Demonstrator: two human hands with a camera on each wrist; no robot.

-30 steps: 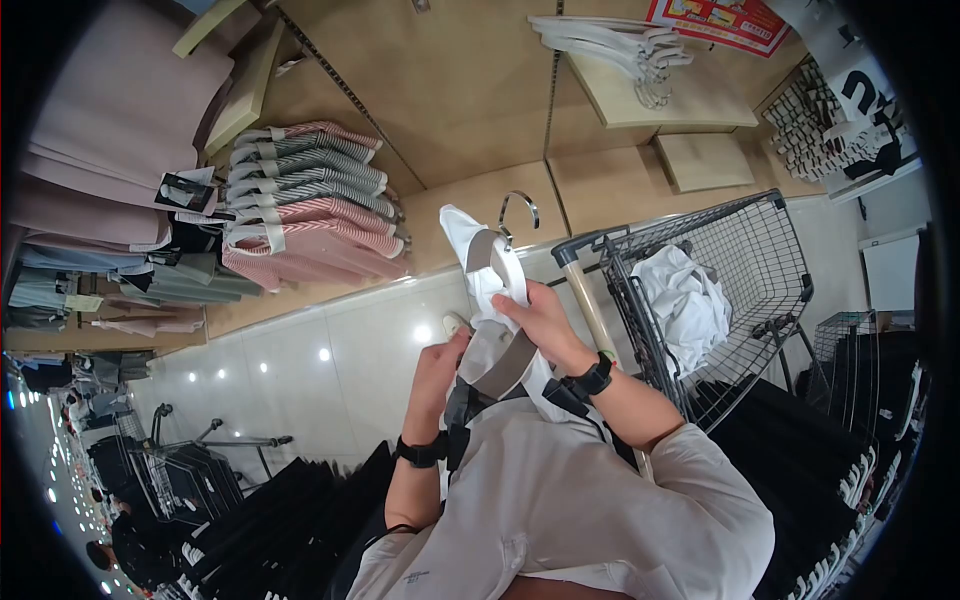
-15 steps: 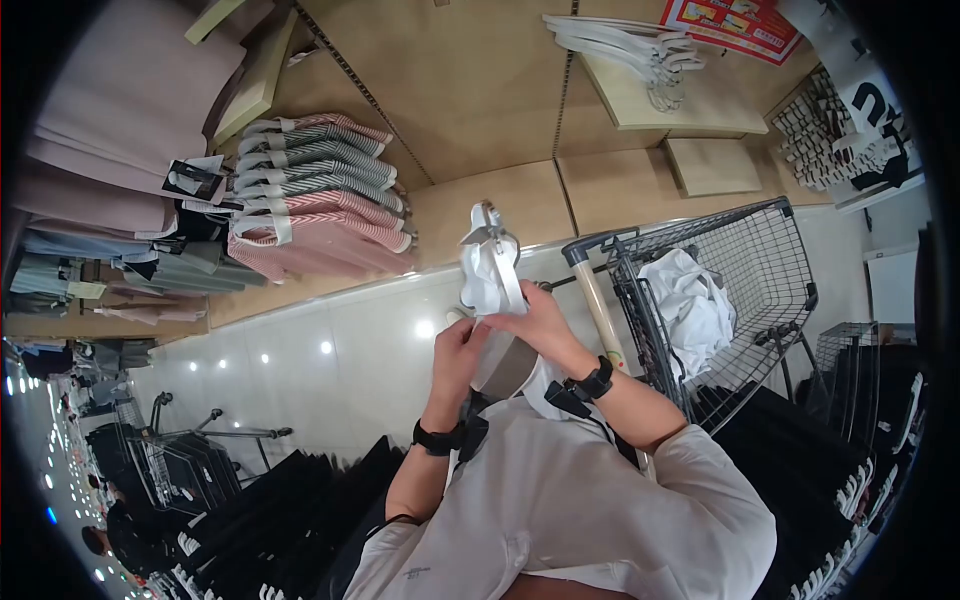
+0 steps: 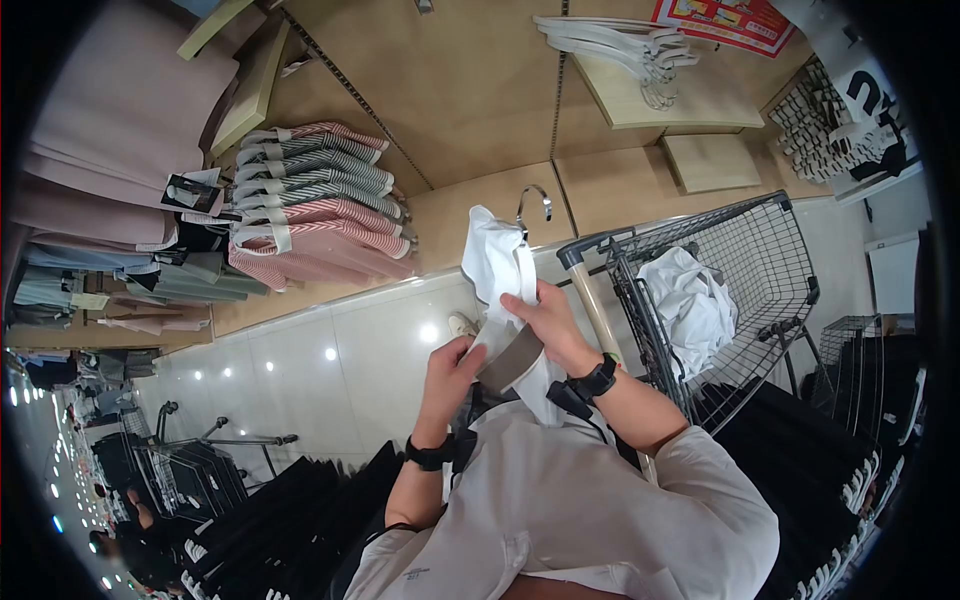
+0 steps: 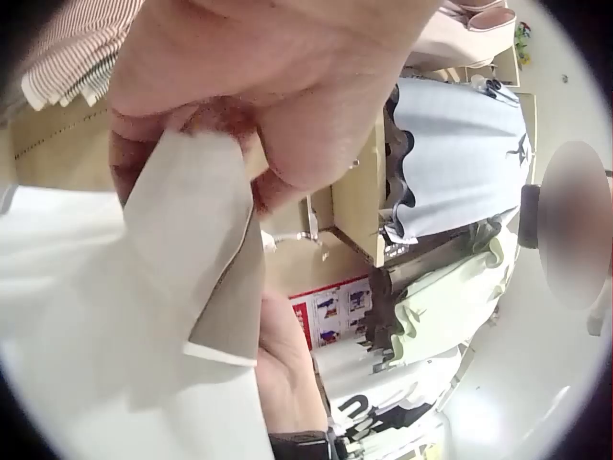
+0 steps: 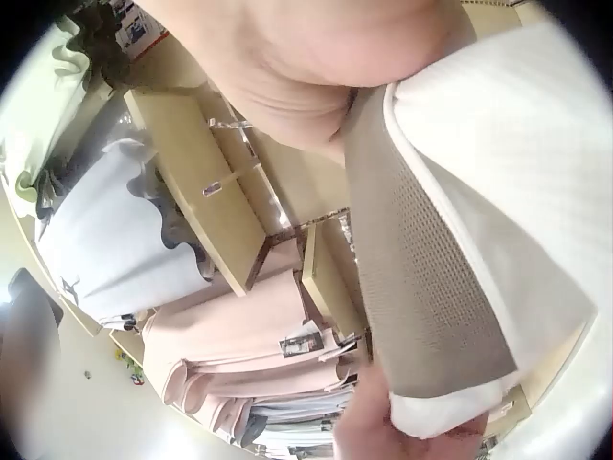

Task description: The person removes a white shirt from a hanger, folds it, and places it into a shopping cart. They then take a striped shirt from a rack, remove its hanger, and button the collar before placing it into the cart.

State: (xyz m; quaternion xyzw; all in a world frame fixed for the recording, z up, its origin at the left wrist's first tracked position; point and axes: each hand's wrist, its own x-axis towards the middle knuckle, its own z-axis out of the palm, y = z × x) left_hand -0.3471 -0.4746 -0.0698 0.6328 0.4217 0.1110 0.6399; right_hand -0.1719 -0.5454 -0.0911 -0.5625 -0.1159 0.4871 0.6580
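Observation:
A white garment [image 3: 490, 255] with a grey-brown band [image 3: 513, 360] hangs from a hanger whose metal hook [image 3: 536, 197] sticks up above it. My left hand [image 3: 450, 375] pinches the lower left of the cloth between thumb and fingers. In the left wrist view, a folded white corner with grey-brown edging [image 4: 235, 307] comes out below that hand's fingers. Higher up on the right, my right hand [image 3: 552, 325] grips the garment near the hanger, thumb on top. Seen from the right wrist, the band [image 5: 412, 259] runs from this hand down towards the left hand [image 5: 383, 431].
A shopping cart [image 3: 745, 235] holding crumpled white cloth [image 3: 690, 310] stands just right of my right hand. Striped and pink tops [image 3: 320, 225] hang on the left. White hangers [image 3: 620, 45] lie on a wooden shelf [image 3: 680, 95] ahead. Black garments [image 3: 300, 500] hang near me.
The hanger and garment first tipped over, bunching the cloth above my hands, then came upright again, slightly further right. Both hands stayed on the garment; the band shows between them again.

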